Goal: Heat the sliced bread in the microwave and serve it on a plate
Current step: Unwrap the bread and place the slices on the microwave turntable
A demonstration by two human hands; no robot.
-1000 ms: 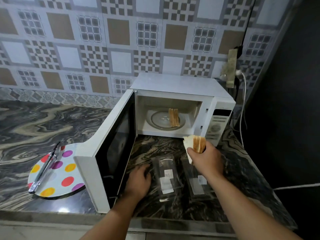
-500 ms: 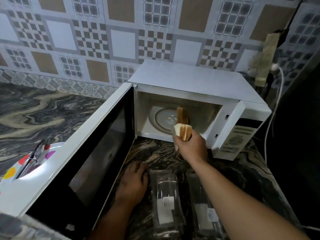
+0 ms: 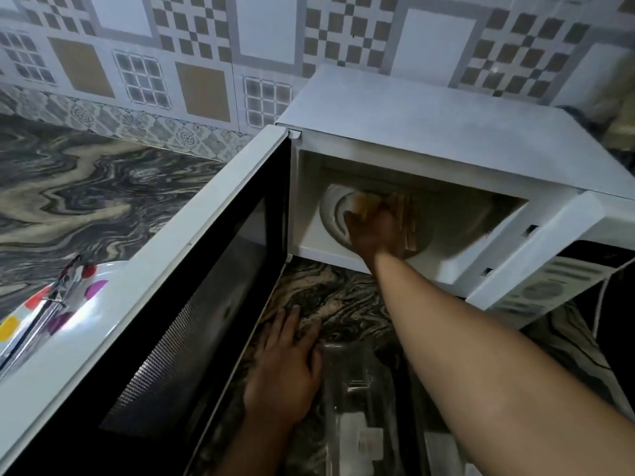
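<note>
Tiles with squares and checks cover the wall [image 3: 192, 46] across the top of the frame. Below it, a dark swirly stone desk [image 3: 86, 187] fills the left side and runs under everything.

Next biggest is the white microwave [image 3: 429, 132] in the upper right. Its door [image 3: 165, 338] hangs wide open and reaches down to the lower left corner. Inside sits a round glass tray [image 3: 331, 209].

At the left edge, partly hidden by the door, is a white plate [image 3: 20, 324] with colored dots. Shiny metal tongs [image 3: 51, 304] lie on it. Two clear bags [image 3: 357, 407] lie flat on the desk at the bottom middle.

The right hand [image 3: 372, 231] is deep inside the microwave, over the tray. Its fingers are curled around some bread [image 3: 366, 201], holding it just above or on the tray. It is blurry there, so I cannot tell if the bread is touching the glass. More bread slices [image 3: 409, 225] stand on edge just to the right of that hand.

The left hand [image 3: 285, 369] lies flat on the desk with straight fingers, near the bags, holding nothing.

Bread is light and soft, I think. A hard squeeze would squash or tear it. It is best held gently by its crust sides, with the fingers spread wide. Once hot it may be floppy, so the tongs could help.
</note>
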